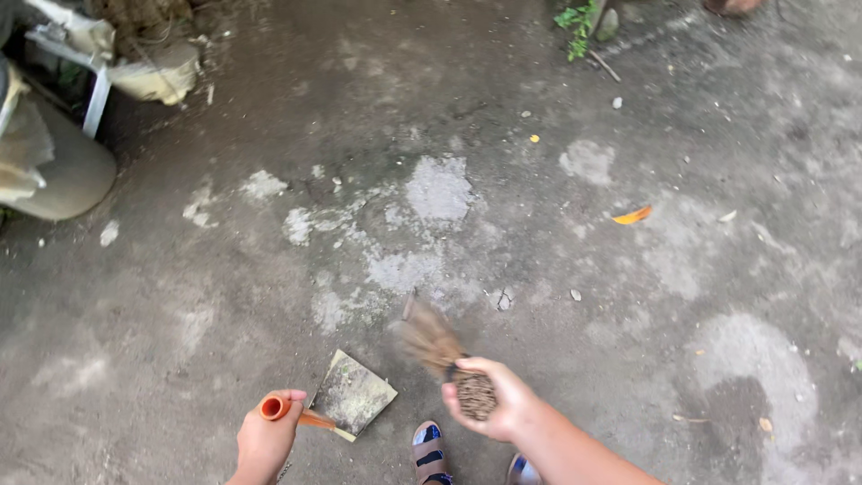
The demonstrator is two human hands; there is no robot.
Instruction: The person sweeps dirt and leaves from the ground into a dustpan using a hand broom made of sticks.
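Sandal [429, 454] bottom centre | left hand [267, 440] wraps orange tubular dustpan [352, 393] handle | right hand [489, 400] clenches bristly straw broom [440, 350] bundle | rough patchy concrete floor [539, 224]

An orange handle [274, 408] is seen on the dustpan [352, 393], whose pan is a dull, stained grey-green. The broom [440, 350] is made of brown bristles. The floor [503, 180] is dark grey, mottled with paler patches, and an orange leaf [632, 216] is seen on it.

Soft daylight, motion-blurred broom [429, 339]
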